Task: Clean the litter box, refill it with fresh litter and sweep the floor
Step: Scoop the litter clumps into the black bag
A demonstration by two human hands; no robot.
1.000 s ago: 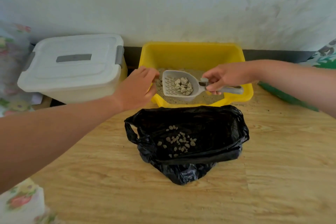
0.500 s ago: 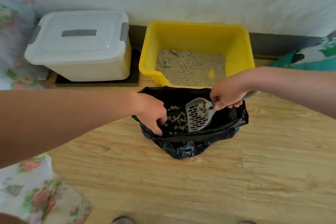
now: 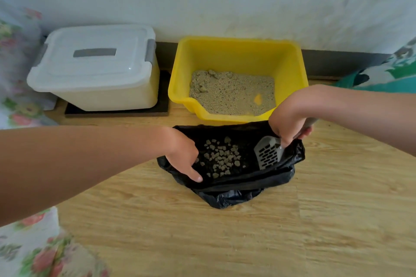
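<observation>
Gripping the slotted grey scoop [image 3: 269, 155] by its handle, the right hand [image 3: 290, 123] points it down inside the black bag [image 3: 236, 195], just in front of the yellow litter box [image 3: 238, 56]. The left hand [image 3: 180, 153] holds the bag's rim. Grey-brown clumps [image 3: 221, 157] lie inside.

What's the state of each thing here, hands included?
white storage box: lid on.
yellow litter box: open, thin litter layer.
black bag: open, clumps inside.
scoop: tipped down in the bag, looks empty.
left hand: on the bag's left rim.
right hand: gripping the scoop handle.
</observation>
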